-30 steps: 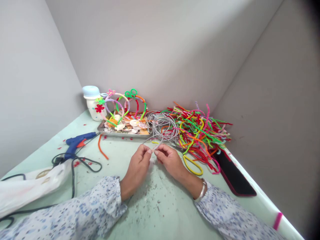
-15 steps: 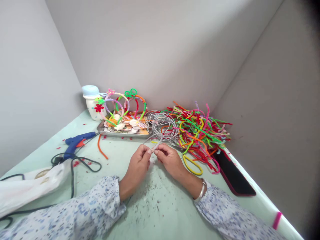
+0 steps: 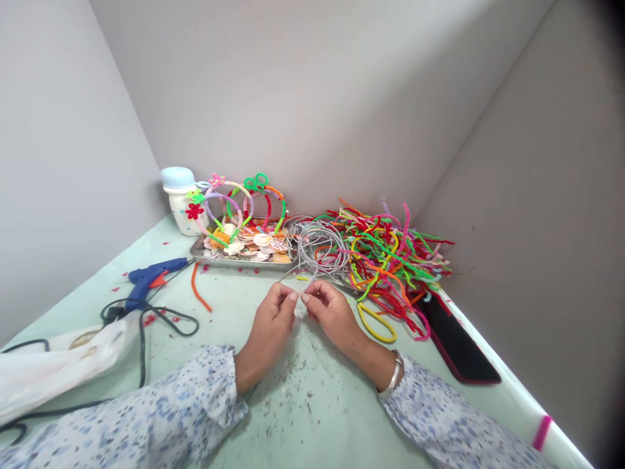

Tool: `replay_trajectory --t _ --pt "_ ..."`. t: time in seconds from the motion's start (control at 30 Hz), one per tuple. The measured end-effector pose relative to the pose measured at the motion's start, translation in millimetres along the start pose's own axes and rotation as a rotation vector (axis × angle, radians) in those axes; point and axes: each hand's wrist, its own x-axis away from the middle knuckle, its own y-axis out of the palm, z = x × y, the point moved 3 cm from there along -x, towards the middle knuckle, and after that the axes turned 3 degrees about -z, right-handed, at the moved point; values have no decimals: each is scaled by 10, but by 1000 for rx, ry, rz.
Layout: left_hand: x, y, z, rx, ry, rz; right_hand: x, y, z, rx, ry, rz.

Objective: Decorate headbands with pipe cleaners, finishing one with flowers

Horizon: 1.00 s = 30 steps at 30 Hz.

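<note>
Over the middle of the table, my left hand [image 3: 271, 324] and my right hand [image 3: 336, 322] meet almost fingertip to fingertip. Both are closed in a pinch of thumb and forefinger on a thin grey wire [image 3: 310, 281]. That strand runs down from a loose coil of grey wire [image 3: 323, 244] just beyond my fingers. The short piece between the thumbs is mostly covered. Right of my right hand lies a yellow scissor-like handle loop [image 3: 376, 324], its other end under the pile of fuzzy pipe cleaners [image 3: 385, 251].
A metal tray [image 3: 244, 264] holds shells and pipe-cleaner hoops [image 3: 266, 189]. Behind it stands a white bottle [image 3: 183, 208] with a blue lid. At left are a blue glue gun [image 3: 146, 281], its looping cord, and a white plastic bag [image 3: 63, 365]. A dark phone-like slab [image 3: 461, 342] lies right.
My hands stay in nearly the same place, pinched together. The fingertips have shifted slightly on the strand, and less of it shows between them.
</note>
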Motion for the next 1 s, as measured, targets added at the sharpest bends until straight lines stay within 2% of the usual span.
replay_trajectory --t 0.23,1.0 --pt "6 2 17 -23 -5 2 28 0 -53 19 44 -44" --pt "-19 2 -3 -93 9 7 24 -17 8 111 70 45"
